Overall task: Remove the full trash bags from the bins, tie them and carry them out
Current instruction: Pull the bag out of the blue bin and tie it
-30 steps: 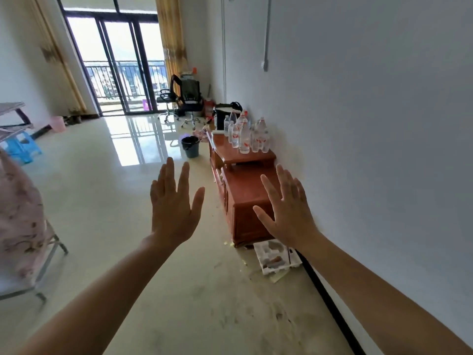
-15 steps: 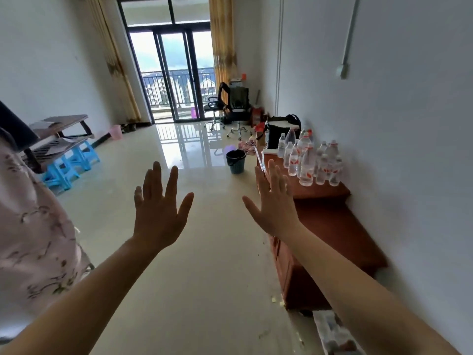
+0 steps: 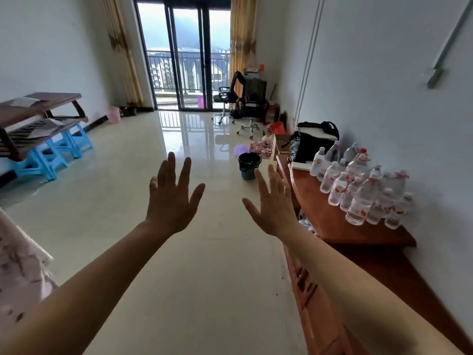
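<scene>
glossy cream floor tiles (image 3: 128, 201) run toward a dark round plastic bin lined with a black bag (image 3: 249, 165), beside the red-brown wooden cabinet (image 3: 332, 221). left hand (image 3: 172, 203) and right hand (image 3: 275, 208), fingers spread wide, hold nothing, likely raised before approaching it.

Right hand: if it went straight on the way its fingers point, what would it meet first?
Probably the dark bin beside the cabinet, which shows just past the fingertips of the right hand. Nothing shows between them, though depth is unclear.
</scene>
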Demonstrator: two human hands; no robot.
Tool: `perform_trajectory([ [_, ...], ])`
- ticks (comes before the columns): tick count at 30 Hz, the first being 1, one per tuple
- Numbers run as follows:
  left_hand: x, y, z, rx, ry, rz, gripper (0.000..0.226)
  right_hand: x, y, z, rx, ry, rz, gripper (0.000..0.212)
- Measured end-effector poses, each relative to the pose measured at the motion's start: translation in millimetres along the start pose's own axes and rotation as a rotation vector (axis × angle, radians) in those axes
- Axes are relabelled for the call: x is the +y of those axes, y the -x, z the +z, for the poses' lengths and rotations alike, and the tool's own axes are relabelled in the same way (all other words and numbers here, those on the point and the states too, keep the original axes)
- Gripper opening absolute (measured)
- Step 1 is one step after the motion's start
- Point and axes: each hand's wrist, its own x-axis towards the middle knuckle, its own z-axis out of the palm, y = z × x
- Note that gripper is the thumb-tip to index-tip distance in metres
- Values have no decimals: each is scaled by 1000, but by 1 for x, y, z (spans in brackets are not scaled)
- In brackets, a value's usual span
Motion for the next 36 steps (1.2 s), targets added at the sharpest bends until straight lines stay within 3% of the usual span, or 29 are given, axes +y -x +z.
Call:
perform_trajectory([
  [5, -32, -129, 48, -75, 25, 19, 72, 28, -108, 38, 30, -13, 104, 82],
  [12, -62, -300, 177, -177, -9, 106, 72, 100, -257, 126, 52, -42, 232, 85],
  [21, -92, -531, 287, -309, -89, 109, 73, 186, -522, 226, -35, -71, 280, 81],
  [28, -161, -675, 362, -293, -59, -2, 73, 215, -686, 297, -126, -52, 238, 77],
  [36, -243, -859, 492, -386, -3, -53, 75, 272, -877, 412, -224, -19, 368, 77],
])
